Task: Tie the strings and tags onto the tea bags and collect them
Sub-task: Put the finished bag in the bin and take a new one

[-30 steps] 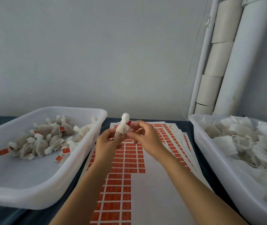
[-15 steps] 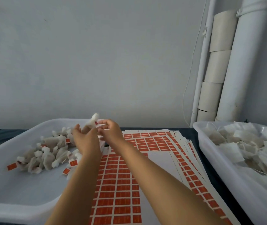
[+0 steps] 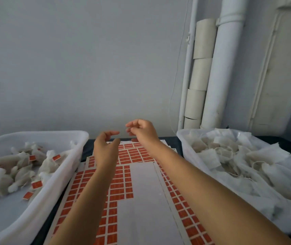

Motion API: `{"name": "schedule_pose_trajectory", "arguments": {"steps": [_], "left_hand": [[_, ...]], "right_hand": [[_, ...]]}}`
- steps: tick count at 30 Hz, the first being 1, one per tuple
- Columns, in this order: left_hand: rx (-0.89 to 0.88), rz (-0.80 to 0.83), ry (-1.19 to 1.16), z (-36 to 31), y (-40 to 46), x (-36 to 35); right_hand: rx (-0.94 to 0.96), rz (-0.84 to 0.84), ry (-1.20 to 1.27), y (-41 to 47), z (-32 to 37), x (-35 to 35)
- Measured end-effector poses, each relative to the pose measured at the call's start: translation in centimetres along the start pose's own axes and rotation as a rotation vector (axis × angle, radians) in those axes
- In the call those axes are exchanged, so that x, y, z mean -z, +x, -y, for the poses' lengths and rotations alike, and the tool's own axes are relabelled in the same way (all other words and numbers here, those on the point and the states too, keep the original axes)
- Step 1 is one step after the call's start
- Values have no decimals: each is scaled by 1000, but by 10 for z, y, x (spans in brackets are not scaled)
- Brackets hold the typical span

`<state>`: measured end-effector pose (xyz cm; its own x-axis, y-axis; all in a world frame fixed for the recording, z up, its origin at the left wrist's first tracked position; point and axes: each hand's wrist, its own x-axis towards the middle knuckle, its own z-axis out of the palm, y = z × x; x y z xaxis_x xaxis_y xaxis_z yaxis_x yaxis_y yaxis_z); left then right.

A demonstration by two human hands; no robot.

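Dark tabletop (image 3: 177, 143) | orange tag sheets (image 3: 123, 177) | left hand (image 3: 104, 149), right hand (image 3: 142, 130): loosely curled, empty

Translucent smooth plastic tubs (image 3: 74, 157), matt paper tag sheets (image 3: 141, 200), gauzy fabric tea bags (image 3: 210, 157)

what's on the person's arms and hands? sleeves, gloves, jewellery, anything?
Nothing worn that shows. The left hand and right hand are bare: no gloves, and no rings visible from this angle. Both forearms are bare as far as the bottom edge of the head view, with no sleeve, watch, bracelet or marking on them. Upper arms are out of frame.
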<state>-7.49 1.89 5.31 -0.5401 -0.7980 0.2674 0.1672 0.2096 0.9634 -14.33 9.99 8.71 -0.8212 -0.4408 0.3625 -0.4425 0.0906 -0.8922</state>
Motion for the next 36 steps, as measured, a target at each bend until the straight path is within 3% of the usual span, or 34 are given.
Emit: {"name": "schedule_pose_trajectory", "arguments": {"steps": [10, 14, 18, 21, 28, 31, 33, 36], "left_hand": [[88, 366, -20, 7, -52, -96], [94, 437, 8, 13, -63, -115], [121, 467, 24, 19, -67, -120], [131, 477, 43, 23, -65, -119], [150, 477, 25, 22, -59, -107], [142, 504, 2, 16, -53, -95], [129, 539, -14, 10, -47, -84], [103, 547, -24, 9, -40, -61]], "right_hand": [[-181, -288, -263, -4, -37, 101], [-212, -388, -557, -10, -58, 128], [-498, -334, -1022, -16, -73, 151], [-656, -271, -1071, -26, -81, 162], [-456, -298, -1039, -25, -53, 171], [-193, -402, -1046, -20, -25, 167], [-24, -446, -905, -18, -8, 160], [44, -345, -620, -20, 11, 140]]}}
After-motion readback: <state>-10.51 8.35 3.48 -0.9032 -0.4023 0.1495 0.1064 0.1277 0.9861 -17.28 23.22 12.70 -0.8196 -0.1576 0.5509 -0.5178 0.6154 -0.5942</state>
